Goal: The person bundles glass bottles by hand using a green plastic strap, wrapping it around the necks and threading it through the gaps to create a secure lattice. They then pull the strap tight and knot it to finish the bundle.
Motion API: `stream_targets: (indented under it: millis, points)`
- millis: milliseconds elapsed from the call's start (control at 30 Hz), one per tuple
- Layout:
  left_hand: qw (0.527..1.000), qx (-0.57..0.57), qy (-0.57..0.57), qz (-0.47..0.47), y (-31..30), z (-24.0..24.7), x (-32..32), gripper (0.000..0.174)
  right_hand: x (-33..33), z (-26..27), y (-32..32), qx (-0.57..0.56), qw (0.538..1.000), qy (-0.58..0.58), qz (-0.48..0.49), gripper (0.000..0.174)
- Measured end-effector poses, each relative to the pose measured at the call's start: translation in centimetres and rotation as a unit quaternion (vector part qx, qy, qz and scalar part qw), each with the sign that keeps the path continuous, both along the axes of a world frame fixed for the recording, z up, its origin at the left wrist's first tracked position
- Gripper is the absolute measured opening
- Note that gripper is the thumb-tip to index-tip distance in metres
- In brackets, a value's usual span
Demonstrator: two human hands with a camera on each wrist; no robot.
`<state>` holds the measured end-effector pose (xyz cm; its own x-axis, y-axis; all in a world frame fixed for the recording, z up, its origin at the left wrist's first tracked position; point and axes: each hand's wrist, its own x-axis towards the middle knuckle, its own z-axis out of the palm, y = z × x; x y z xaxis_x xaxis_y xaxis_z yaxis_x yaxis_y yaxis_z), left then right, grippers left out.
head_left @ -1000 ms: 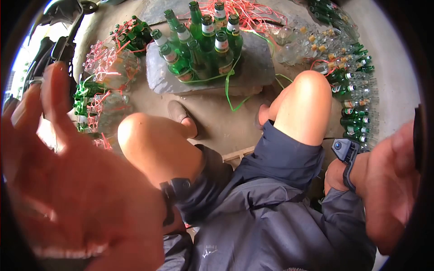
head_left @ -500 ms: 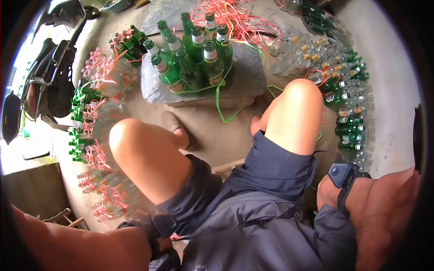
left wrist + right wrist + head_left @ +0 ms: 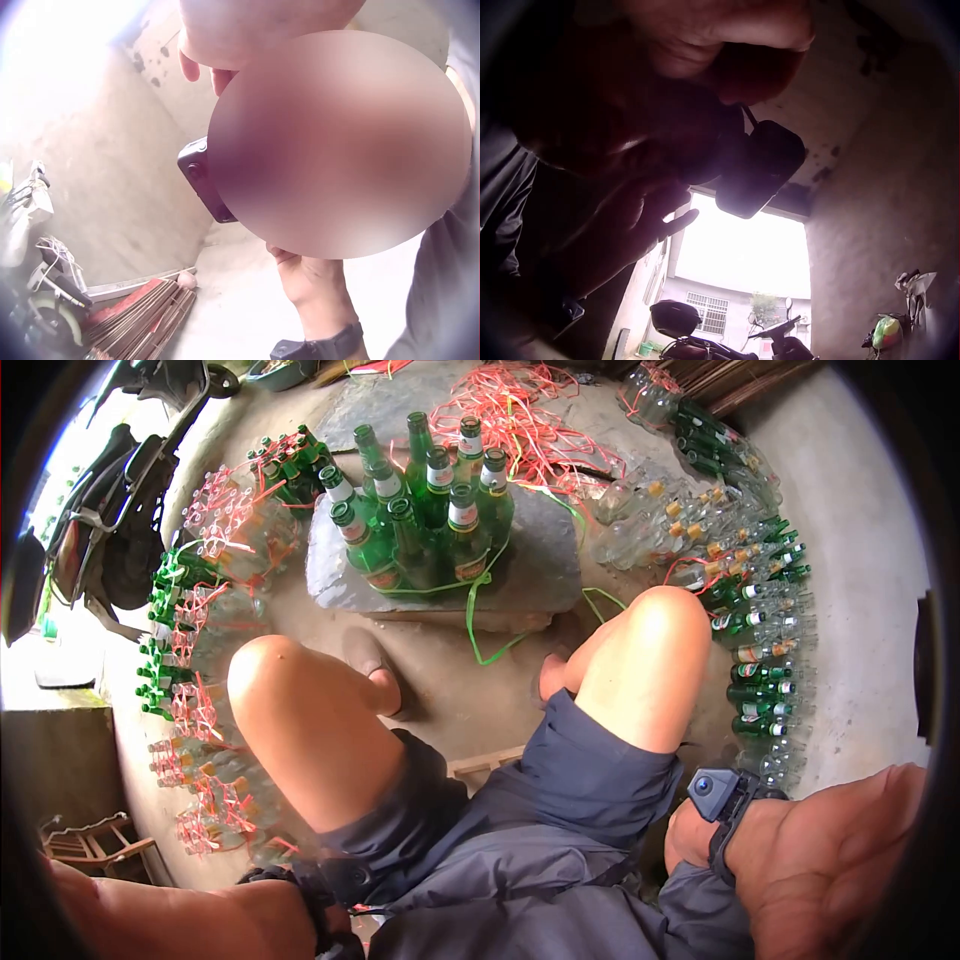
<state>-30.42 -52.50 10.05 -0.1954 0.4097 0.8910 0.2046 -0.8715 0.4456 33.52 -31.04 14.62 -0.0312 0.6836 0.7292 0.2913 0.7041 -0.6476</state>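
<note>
Both hands are raised beside the person's head. In the left wrist view, the left hand (image 3: 262,34) is at the top with fingertips hanging past its edge, and the right hand (image 3: 307,277) is below, its fingers mostly hidden. A black head-worn camera (image 3: 199,180) sits between them. From the right wrist, the right hand (image 3: 727,45) shows bent fingers just above that camera (image 3: 761,169); the left hand is dim, one finger (image 3: 681,222) extended. I cannot tell whether either hand grips the head gear. In the head view only the left forearm (image 3: 190,915) shows on the left.
Green bottles (image 3: 400,540), bound with green strap (image 3: 478,620), stand on a stone slab (image 3: 335,575) beyond the knees. Bundled bottles line the left (image 3: 200,690) and right (image 3: 760,680). Tangled red strapping (image 3: 510,410) lies behind. A motorbike (image 3: 130,510) stands left.
The left hand has swung from in front of the head camera out past the view's left edge. The right hand has turned and dropped lower in frame. The head view has shifted, showing more floor behind.
</note>
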Motion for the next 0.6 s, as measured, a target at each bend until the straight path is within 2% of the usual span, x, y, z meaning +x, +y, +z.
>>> stream_targets:
  millis: [67,133,200,300,367,400,467,500,533,567,600]
  points:
    - [1.000,-0.012,0.022,0.008,2.4,1.2,3.2,0.051,-0.8,-0.7,0.5,-0.020,0.999,0.024,-0.011,0.026]
    - [0.999,-0.024,0.040,0.023,5.8,1.7,9.1,0.049,-1.7,-1.2,1.1,-0.040,0.998,0.043,-0.016,0.025]
    - [0.997,-0.033,0.053,0.038,3.4,1.9,6.2,0.048,-0.7,-1.7,0.6,-0.057,0.997,0.057,-0.020,0.023]
    - [0.994,-0.063,0.073,0.051,6.8,2.6,10.5,0.046,-2.9,-1.9,2.4,-0.099,0.991,0.077,-0.035,0.020]
    - [0.991,-0.081,0.083,0.065,10.9,2.6,15.7,0.044,-5.7,-1.8,3.2,-0.125,0.987,0.087,-0.040,0.019]
    - [0.990,-0.077,0.088,0.074,14.5,2.2,21.6,0.043,-7.3,-1.8,3.3,-0.125,0.987,0.093,-0.040,0.018]
    - [0.988,-0.072,0.098,0.091,17.9,1.9,21.6,0.042,-9.7,-1.9,7.7,-0.129,0.985,0.106,-0.042,0.017]
    - [0.987,-0.071,0.103,0.099,23.1,1.5,24.3,0.041,-9.8,-2.0,7.9,-0.132,0.984,0.112,-0.044,0.016]
    - [0.986,-0.071,0.108,0.106,27.9,1.5,27.1,0.040,-9.9,-5.1,9.6,-0.171,0.968,0.181,0.028,0.007]
    - [0.985,-0.072,0.111,0.113,30.5,1.1,31.7,0.040,-10.0,-8.7,11.0,-0.196,0.965,0.170,0.025,0.005]
    - [0.983,-0.074,0.114,0.123,30.5,0.9,31.4,0.039,-10.0,-11.6,12.2,-0.309,0.938,0.155,0.012,0.007]
